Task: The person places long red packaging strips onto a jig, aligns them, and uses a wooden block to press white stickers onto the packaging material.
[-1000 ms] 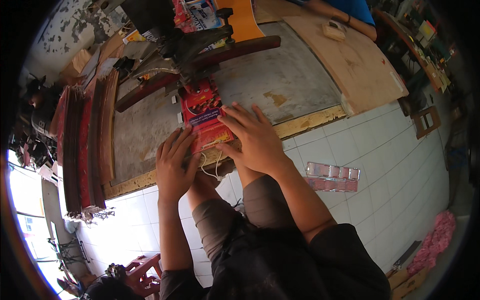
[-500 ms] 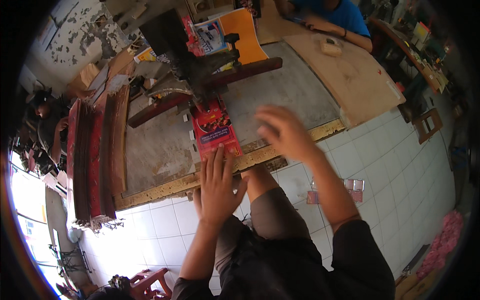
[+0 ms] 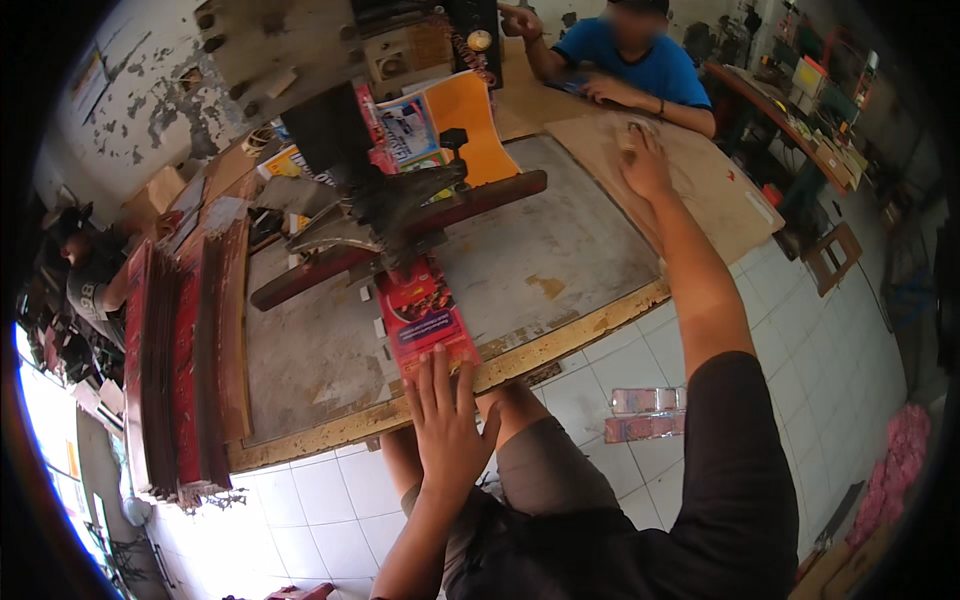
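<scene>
My left hand (image 3: 447,420) lies flat with its fingers outstretched on the near end of a red printed card sheet (image 3: 425,318). The sheet lies on the grey tabletop (image 3: 540,235), its far end under the head of a dark press-like machine (image 3: 375,200). Small white blocks (image 3: 379,327) line the sheet's left edge. My right arm stretches far to the right. Over the brown board (image 3: 715,205), my right hand (image 3: 647,168) has its fingers bent on a small pale block (image 3: 626,143), which they partly hide.
A dark red bar (image 3: 320,277) crosses above the tabletop. Tall stacks of red-edged sheets (image 3: 185,370) stand at the left. A person in a blue shirt (image 3: 640,65) sits across the board; another person (image 3: 95,270) is at far left. Printed packs (image 3: 645,425) lie on the tiled floor.
My right hand has moved from above the tabletop out to the pale block on the brown board. The left hand stays on the red sheet. The view has shifted.
</scene>
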